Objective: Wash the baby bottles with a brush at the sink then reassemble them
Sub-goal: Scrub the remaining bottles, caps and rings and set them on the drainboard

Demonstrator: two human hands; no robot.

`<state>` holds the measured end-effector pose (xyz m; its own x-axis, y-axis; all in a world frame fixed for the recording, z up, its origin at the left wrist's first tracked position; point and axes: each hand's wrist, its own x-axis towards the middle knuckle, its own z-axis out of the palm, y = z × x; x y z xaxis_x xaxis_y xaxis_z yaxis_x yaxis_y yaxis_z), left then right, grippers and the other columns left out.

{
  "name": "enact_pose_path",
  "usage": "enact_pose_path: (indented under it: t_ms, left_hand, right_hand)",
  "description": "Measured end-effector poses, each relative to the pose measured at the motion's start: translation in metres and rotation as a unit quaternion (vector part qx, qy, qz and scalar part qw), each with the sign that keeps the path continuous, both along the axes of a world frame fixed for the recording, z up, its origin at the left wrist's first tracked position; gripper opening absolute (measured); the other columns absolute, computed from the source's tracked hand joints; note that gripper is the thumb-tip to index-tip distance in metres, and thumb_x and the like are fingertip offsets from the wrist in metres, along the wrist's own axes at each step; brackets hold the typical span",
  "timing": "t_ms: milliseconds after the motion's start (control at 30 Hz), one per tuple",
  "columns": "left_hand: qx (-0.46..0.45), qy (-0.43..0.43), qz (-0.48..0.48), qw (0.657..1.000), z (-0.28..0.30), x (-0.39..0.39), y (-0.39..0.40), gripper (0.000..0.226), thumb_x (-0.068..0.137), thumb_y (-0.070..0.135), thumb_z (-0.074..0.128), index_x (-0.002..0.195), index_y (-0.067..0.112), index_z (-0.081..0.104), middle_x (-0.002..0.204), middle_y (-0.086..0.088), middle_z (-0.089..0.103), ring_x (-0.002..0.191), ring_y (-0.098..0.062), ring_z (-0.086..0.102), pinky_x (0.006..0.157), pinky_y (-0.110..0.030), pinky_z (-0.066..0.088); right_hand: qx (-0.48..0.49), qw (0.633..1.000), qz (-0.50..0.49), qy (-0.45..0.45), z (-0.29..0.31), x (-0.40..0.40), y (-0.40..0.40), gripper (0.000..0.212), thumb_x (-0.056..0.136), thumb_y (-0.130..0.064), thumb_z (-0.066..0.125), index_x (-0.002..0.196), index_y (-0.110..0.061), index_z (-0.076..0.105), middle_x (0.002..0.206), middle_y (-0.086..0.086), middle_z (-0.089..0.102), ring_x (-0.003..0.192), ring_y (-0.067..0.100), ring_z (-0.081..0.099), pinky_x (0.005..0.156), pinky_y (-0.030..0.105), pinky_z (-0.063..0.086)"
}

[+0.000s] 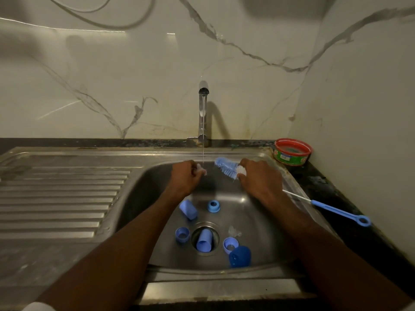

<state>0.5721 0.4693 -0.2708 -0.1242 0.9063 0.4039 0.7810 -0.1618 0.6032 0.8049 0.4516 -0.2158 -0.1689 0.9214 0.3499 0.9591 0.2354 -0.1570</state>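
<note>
Bottle parts of smooth blue plastic lie in the steel sink (258, 176): one tube-shaped bottle (188, 209), another bottle (204, 243) over the round drain, and ring collars (213, 206) scattered about. The left hand (184, 176) pinches a small clear teat (201, 169) under the thin water stream. The right hand (260, 176) grips a bristly blue brush (225, 167). A thin brush (325, 206) rests on the dark counter near a red tub (292, 151).

Blue-bristled brush (225, 168) tilted over basin; blue bottle parts (204, 243), perhaps caps, below.
</note>
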Motion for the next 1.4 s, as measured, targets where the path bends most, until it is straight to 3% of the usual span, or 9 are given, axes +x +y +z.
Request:
enact_pose_path:
  t_ms: [233, 333, 467, 600, 833, 1000, 1167, 1267, 1400]
  left_hand:
    - [-0.066, 0.163, -0.055, 0.983, 0.001, 0.011, -0.002, 0.028, 0.094, 0.046, 0.066, 0.091, 0.019, 0.066, 0.077, 0.003, 0.062, 0.071, -0.012, 0.062, 0.068, -0.030, 0.053]
    - [-0.013, 0.136, -0.028, 0.990, 0.003, 0.009, -0.001, 0.024, 0.093, 0.040, 0.068, 0.100, 0.018, 0.067, 0.090, 0.004, 0.064, 0.080, -0.010, 0.060, 0.070, -0.026, 0.047]
    - [0.052, 0.083, -0.017, 0.995, 0.009, 0.003, -0.003, 0.018, 0.093, 0.035, 0.071, 0.097, 0.019, 0.066, 0.083, 0.007, 0.059, 0.073, -0.005, 0.052, 0.063, -0.017, 0.033]
    - [0.019, 0.127, -0.054, 0.990, 0.004, 0.009, -0.004, 0.021, 0.095, 0.034, 0.068, 0.107, 0.017, 0.064, 0.094, 0.003, 0.064, 0.079, -0.006, 0.056, 0.067, -0.014, 0.037]
    - [-0.005, -0.011, -0.023, 1.000, 0.005, -0.008, -0.002, 0.026, 0.092, 0.023, 0.073, 0.112, 0.012, 0.062, 0.096, 0.001, 0.068, 0.085, -0.010, 0.065, 0.062, -0.009, 0.043]
    - [0.035, -0.078, -0.023, 0.996, 0.014, -0.011, -0.006, 0.030, 0.086, 0.024, 0.081, 0.109, 0.016, 0.062, 0.097, 0.004, 0.070, 0.084, -0.003, 0.065, 0.070, -0.007, 0.048]
    - [0.048, 0.014, -0.044, 0.998, 0.023, -0.008, -0.020, 0.038, 0.093, 0.027, 0.073, 0.129, 0.016, 0.065, 0.113, -0.003, 0.071, 0.095, -0.002, 0.059, 0.073, -0.004, 0.041]
    - [0.053, 0.004, -0.044, 0.998, 0.031, -0.001, -0.032, 0.034, 0.093, 0.028, 0.073, 0.125, 0.018, 0.067, 0.112, 0.001, 0.072, 0.095, -0.001, 0.062, 0.084, -0.015, 0.050]
    - [0.055, -0.025, -0.040, 0.997, 0.047, 0.009, -0.039, 0.032, 0.085, 0.022, 0.081, 0.115, 0.018, 0.069, 0.098, 0.012, 0.066, 0.081, 0.008, 0.059, 0.072, -0.006, 0.045]
  right_hand:
    - [-0.004, 1.000, -0.010, -0.001, -0.001, -0.003, -0.001, 0.034, 0.091, -0.045, 0.065, 0.123, -0.034, 0.059, 0.110, 0.001, 0.069, 0.095, 0.022, 0.065, 0.078, 0.037, 0.053]
    - [-0.004, 1.000, -0.009, 0.010, -0.002, -0.002, 0.000, 0.033, 0.092, -0.044, 0.065, 0.123, -0.034, 0.060, 0.110, 0.000, 0.069, 0.096, 0.021, 0.064, 0.080, 0.039, 0.054]
    - [0.000, 1.000, -0.008, 0.006, -0.003, -0.002, 0.001, 0.033, 0.093, -0.046, 0.063, 0.124, -0.035, 0.059, 0.112, -0.001, 0.068, 0.098, 0.021, 0.064, 0.081, 0.038, 0.053]
    - [-0.002, 1.000, -0.010, 0.004, -0.004, -0.003, 0.002, 0.034, 0.093, -0.046, 0.063, 0.125, -0.035, 0.058, 0.112, -0.001, 0.068, 0.098, 0.021, 0.064, 0.080, 0.038, 0.053]
    - [0.000, 1.000, -0.012, 0.005, -0.002, -0.001, 0.002, 0.033, 0.093, -0.048, 0.060, 0.124, -0.034, 0.059, 0.111, -0.001, 0.068, 0.097, 0.021, 0.063, 0.078, 0.037, 0.051]
    - [0.013, 1.000, -0.004, 0.009, 0.002, -0.004, -0.001, 0.035, 0.096, -0.048, 0.059, 0.127, -0.032, 0.057, 0.114, 0.001, 0.068, 0.099, 0.020, 0.063, 0.074, 0.034, 0.049]
    - [0.023, 0.999, 0.009, 0.030, 0.010, -0.004, -0.009, 0.035, 0.096, -0.046, 0.060, 0.126, -0.029, 0.058, 0.112, 0.001, 0.068, 0.097, 0.019, 0.063, 0.070, 0.031, 0.043]
    - [0.019, 0.999, 0.012, 0.033, 0.012, -0.002, -0.013, 0.033, 0.094, -0.046, 0.061, 0.122, -0.029, 0.059, 0.109, 0.001, 0.069, 0.095, 0.019, 0.063, 0.072, 0.033, 0.047]
    - [0.012, 0.999, 0.023, 0.024, 0.016, -0.004, -0.018, 0.031, 0.096, -0.045, 0.060, 0.122, -0.028, 0.059, 0.108, 0.000, 0.068, 0.093, 0.017, 0.062, 0.077, 0.034, 0.052]
